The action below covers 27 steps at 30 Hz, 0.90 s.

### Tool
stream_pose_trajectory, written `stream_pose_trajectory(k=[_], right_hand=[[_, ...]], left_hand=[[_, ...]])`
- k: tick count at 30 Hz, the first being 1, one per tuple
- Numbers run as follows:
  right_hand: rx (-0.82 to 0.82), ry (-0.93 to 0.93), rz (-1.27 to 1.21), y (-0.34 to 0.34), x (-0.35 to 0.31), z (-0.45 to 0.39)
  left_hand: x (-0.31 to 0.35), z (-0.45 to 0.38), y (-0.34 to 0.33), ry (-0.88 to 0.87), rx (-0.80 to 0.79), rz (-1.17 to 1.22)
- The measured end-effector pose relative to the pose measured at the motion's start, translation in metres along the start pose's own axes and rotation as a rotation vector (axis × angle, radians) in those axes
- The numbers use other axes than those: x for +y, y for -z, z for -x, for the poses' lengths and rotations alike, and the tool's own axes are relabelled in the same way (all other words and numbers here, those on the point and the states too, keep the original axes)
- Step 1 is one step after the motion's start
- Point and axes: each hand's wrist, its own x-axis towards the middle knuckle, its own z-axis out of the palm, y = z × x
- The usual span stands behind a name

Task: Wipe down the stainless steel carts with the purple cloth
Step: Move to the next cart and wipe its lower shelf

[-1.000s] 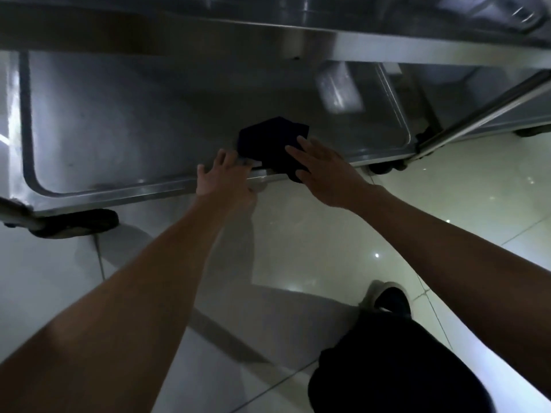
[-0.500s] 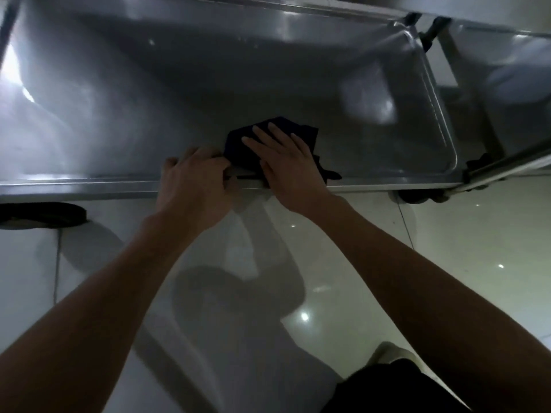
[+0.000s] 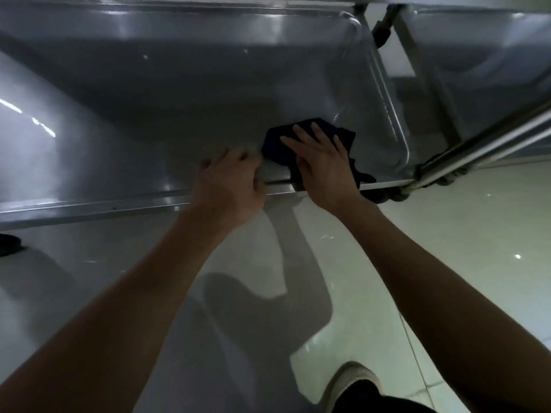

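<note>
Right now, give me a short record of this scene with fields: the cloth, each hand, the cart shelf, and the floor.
cloth: dark purple cloth, bunched on the shelf near its front edge
right hand: right hand flat on the cloth, fingers spread
left hand: left hand curled over the shelf's front rim
shelf: steel cart shelf, raised rim, rounded corners
floor: glossy pale tiles

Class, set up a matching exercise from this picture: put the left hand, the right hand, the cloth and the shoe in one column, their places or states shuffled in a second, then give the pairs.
1. left hand
2. right hand
3. cloth
4. shoe

A. on the tiled floor
B. flat on the cloth
C. lying on the cart shelf
D. curled over the shelf's front edge

Pairs: 1-D, 2-B, 3-C, 4-A
</note>
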Motion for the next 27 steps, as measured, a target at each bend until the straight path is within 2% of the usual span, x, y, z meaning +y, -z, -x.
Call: stream_pose_trajectory(k=[6, 11, 17, 21, 27], right_hand=[[0.066, -0.116, -0.051, 0.023, 0.07, 0.012], [0.138, -0.303, -0.005, 0.034, 0.106, 0.018], [0.154, -0.342, 0.101, 0.025, 0.094, 0.009], [0.158, -0.395, 0.068, 0.022, 0.077, 0.0], [0.076, -0.311, 0.059, 0.004, 0.007, -0.027]], left_hand=[[0.06, -0.025, -0.02, -0.068, -0.07, -0.038], [0.065, -0.029, -0.03, -0.032, -0.043, -0.039], [0.044, -0.026, -0.028, -0.102, -0.003, 0.04], [0.005, -0.016, -0.02, -0.143, 0.1, 0.005], [-0.069, -0.001, 0.005, 0.013, 0.155, -0.069]])
